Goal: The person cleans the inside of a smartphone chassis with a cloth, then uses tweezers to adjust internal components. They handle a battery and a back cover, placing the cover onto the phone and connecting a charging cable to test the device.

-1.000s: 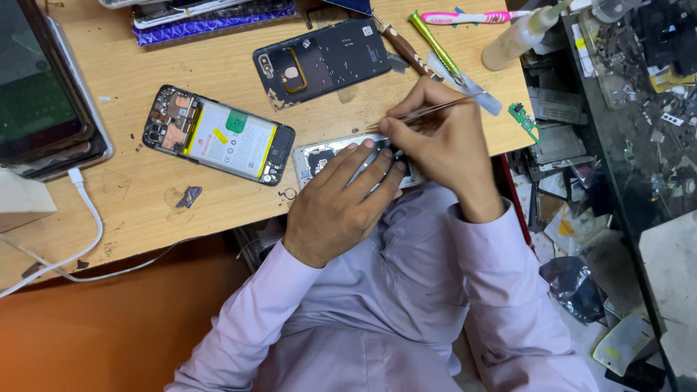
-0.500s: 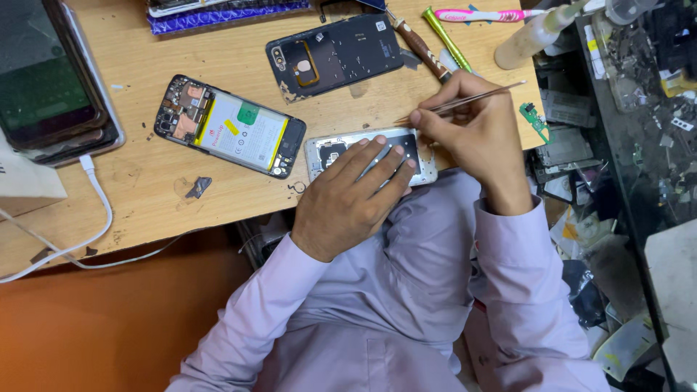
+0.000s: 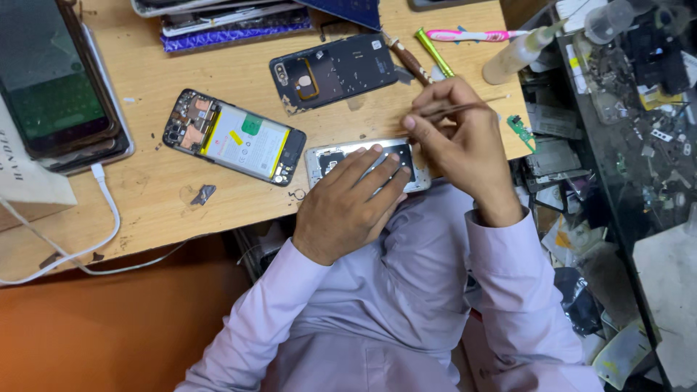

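In the lower half of the frame the person's lilac shirt sleeves lead up to the two hands. The left hand (image 3: 348, 207) lies flat on a silver phone frame with its back removed (image 3: 367, 161), fingers spread and pressing it down at the near edge of the light wooden tabletop (image 3: 145, 210). The right hand (image 3: 461, 141), just to the right of it, is closed around thin metal tweezers (image 3: 465, 107), pinched between thumb and fingers; the tips are hidden by the hand, so I cannot tell if they hold a part.

To my judgement, the step in hand is fine work inside the silver phone frame, perhaps lifting or placing a small piece. The next move calls for the left hand to hold the frame steady and for the tweezers to come down with a light, exact touch.

A little further, left of centre, lies an opened black phone with a white battery showing (image 3: 232, 138), and beside it a small grey scrap (image 3: 203, 194). Behind it rests a black phone back cover (image 3: 334, 71). At the upper left stands a dark tablet with a white cable (image 3: 109, 218). At the top right are a green-handled screwdriver (image 3: 433, 51), a pink toothbrush (image 3: 472, 34) and a clear plastic bottle (image 3: 519, 54).
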